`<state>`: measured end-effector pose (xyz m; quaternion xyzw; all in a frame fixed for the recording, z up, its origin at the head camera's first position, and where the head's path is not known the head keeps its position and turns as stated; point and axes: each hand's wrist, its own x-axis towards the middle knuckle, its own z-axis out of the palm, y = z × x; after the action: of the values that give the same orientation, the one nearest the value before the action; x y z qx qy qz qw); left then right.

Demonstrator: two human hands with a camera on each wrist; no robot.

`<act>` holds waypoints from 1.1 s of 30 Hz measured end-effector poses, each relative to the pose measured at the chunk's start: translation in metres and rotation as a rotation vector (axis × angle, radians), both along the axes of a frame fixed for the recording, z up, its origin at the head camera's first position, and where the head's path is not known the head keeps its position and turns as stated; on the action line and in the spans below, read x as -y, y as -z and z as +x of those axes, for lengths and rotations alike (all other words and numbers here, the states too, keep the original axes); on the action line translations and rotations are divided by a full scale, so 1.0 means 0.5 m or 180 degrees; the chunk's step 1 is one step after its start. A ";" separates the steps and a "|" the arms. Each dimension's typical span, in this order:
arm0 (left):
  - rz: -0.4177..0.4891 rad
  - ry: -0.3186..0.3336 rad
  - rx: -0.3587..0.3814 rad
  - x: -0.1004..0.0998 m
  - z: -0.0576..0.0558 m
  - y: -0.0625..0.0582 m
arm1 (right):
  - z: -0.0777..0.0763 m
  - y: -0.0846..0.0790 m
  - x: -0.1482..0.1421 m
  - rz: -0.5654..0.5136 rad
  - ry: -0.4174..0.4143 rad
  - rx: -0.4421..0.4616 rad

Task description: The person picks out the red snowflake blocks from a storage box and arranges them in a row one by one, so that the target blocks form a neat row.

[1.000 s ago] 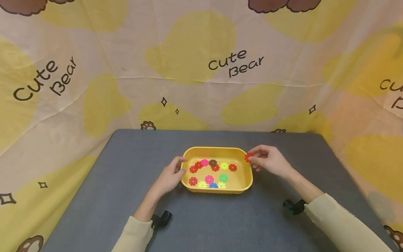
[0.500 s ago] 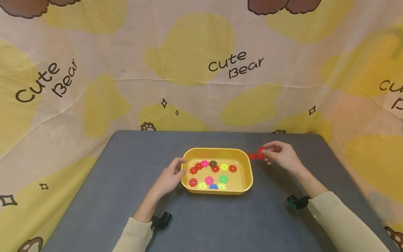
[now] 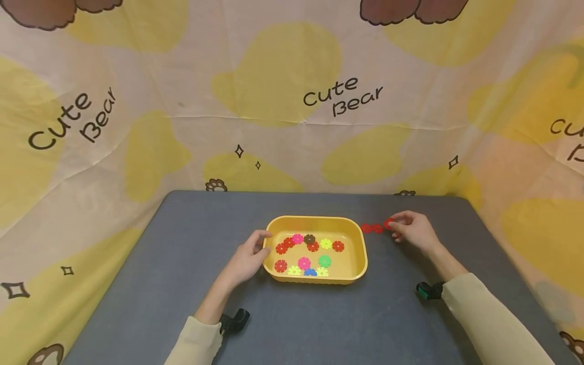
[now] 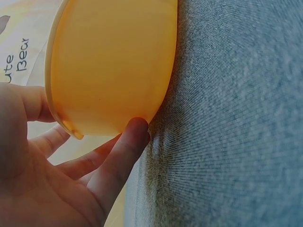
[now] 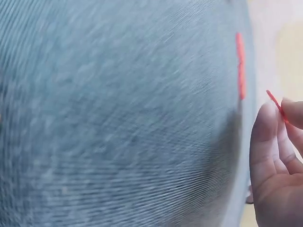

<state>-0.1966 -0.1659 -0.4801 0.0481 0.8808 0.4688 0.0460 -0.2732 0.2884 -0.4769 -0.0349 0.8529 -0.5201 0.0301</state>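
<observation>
A yellow plastic tub (image 3: pixel 351 261) stands on the table, holding several flower-shaped notched plastic discs in red, pink, yellow, green, blue and brown. My left hand (image 3: pixel 246 257) grips its left end; in the left wrist view the thumb hooks over the rim while other fingers touch the outer wall (image 4: pixel 113 71). To the right of the tub my right hand (image 3: pixel 414 232) pinches a red disc (image 3: pixel 388 224) between thumb and fingertips. Just left of it, two red discs (image 3: pixel 377 228) lie side by side on the table. Seen from the right wrist, the pinched disc (image 5: pixel 274 101) is tilted, edge-on, above the tabletop.
The table (image 3: pixel 182 294) has a dark blue-grey cover, and its far edge runs behind the tub. A patterned cloth (image 3: pixel 274 76) hangs behind and at both sides. Each wrist wears a black camera mount (image 3: pixel 234 320).
My right hand has moved right from the tub's right rim. Two red discs now lie on the table beside the tub, and another is pinched farther right. The left hand stays on the tub.
</observation>
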 end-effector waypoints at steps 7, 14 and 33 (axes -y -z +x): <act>-0.0001 0.0014 0.0003 0.000 0.000 -0.001 | -0.008 0.020 -0.007 0.0157 0.0071 0.0119; 0.0013 0.0052 0.0018 0.001 0.001 -0.002 | -0.010 0.022 -0.006 0.0290 0.0125 0.0220; 0.0033 0.0020 0.0009 -0.001 0.003 -0.002 | 0.001 0.024 -0.029 0.0442 0.0091 0.0087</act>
<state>-0.1952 -0.1656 -0.4788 0.0504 0.8782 0.4732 0.0484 -0.2725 0.3028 -0.4891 -0.0135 0.8868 -0.4604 0.0367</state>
